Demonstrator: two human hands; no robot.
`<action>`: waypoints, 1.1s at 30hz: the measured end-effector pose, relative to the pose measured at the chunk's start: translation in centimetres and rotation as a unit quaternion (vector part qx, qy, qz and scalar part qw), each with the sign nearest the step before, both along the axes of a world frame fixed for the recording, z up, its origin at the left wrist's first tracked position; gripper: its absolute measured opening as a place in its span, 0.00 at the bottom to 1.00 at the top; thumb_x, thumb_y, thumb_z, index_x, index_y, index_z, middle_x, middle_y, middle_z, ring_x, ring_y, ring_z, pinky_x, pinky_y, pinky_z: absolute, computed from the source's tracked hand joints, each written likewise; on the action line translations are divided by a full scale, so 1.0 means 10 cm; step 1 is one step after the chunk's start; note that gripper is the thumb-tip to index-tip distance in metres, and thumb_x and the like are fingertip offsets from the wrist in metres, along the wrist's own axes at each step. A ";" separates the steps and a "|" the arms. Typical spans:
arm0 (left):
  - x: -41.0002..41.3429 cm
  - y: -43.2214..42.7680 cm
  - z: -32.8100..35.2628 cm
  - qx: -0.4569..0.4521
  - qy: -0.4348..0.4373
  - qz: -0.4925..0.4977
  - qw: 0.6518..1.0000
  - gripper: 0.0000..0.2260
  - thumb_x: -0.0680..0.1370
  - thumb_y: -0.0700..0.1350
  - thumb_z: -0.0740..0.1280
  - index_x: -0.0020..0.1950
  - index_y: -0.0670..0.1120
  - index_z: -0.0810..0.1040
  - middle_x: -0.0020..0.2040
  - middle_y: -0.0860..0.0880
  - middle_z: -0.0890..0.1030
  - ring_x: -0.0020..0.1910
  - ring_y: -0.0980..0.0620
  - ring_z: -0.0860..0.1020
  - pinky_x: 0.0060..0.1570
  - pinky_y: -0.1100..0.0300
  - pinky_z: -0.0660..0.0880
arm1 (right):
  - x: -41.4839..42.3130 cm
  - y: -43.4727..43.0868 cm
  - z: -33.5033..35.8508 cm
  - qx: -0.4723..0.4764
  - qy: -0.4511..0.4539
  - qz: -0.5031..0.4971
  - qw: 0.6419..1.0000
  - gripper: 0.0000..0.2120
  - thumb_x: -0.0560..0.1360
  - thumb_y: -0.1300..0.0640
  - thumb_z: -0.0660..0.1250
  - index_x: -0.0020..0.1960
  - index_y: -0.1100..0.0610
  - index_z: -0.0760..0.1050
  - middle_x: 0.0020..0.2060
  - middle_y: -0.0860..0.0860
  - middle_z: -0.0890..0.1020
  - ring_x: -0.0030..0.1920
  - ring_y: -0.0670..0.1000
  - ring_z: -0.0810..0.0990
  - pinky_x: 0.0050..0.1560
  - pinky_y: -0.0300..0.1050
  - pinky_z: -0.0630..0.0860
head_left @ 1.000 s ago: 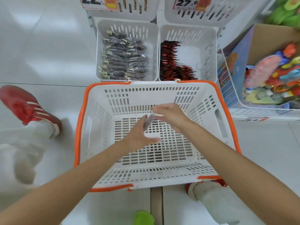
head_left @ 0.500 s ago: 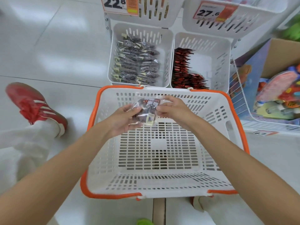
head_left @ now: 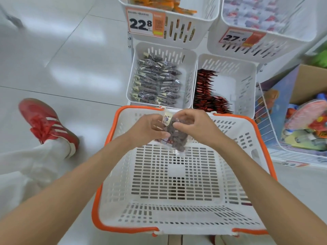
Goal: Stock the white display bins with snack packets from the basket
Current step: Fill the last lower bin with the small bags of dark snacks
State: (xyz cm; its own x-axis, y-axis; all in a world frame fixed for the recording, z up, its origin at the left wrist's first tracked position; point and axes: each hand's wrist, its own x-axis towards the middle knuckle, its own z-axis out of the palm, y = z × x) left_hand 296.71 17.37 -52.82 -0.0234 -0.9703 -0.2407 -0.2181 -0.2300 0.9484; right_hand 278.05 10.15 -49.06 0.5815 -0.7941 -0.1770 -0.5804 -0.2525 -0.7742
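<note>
A clear snack packet [head_left: 177, 137] of dark pieces with a cream label hangs over the far end of the white basket [head_left: 177, 218] with an orange rim. My left hand [head_left: 146, 129] grips its left side. My right hand [head_left: 192, 124] pinches its upper right edge. The basket's floor shows no other packets. Just beyond the basket stand two white display bins: the left bin [head_left: 189, 68] is nearly full of similar dark packets, and the right bin [head_left: 247, 82] holds red packets along its left side.
Above them are two more white bins [head_left: 200, 20] with price tags 22.8 and 27.6. A wire bin of colourful toys [head_left: 307, 124] stands at the right. My red shoe [head_left: 47, 124] and white trouser leg lie on the tiled floor at the left.
Both hands lifted the packet from low in the basket up toward its far rim and turned it so its label faces up. The view tilted upward, showing more of the upper bins.
</note>
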 end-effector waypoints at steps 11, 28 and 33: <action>0.78 -1.14 0.02 -0.060 -0.200 0.199 0.958 0.26 0.73 0.46 0.75 0.69 0.48 0.71 0.63 0.47 0.75 0.62 0.48 0.74 0.61 0.56 0.72 | 0.22 -0.79 -0.08 -0.222 -0.045 -0.121 0.966 0.17 0.80 0.59 0.65 0.68 0.53 0.75 0.59 0.43 0.80 0.57 0.43 0.78 0.61 0.37 0.72; 1.29 -1.60 -0.64 -0.006 -0.167 0.115 0.979 0.44 0.74 0.28 0.66 0.78 0.55 0.44 0.46 0.55 0.71 0.42 0.48 0.73 0.38 0.59 0.72 | 0.70 -1.78 -0.68 -0.375 -0.004 -0.089 0.923 0.15 0.80 0.61 0.62 0.66 0.56 0.76 0.57 0.52 0.82 0.55 0.52 0.79 0.57 0.43 0.73; 1.28 -1.60 -0.65 0.028 -0.223 0.101 0.969 0.47 0.76 0.31 0.66 0.78 0.58 0.37 0.51 0.45 0.74 0.34 0.53 0.73 0.31 0.59 0.70 | 0.79 -2.01 -0.79 -0.436 0.006 -0.110 0.893 0.15 0.81 0.63 0.60 0.66 0.62 0.74 0.58 0.58 0.81 0.57 0.59 0.78 0.57 0.47 0.73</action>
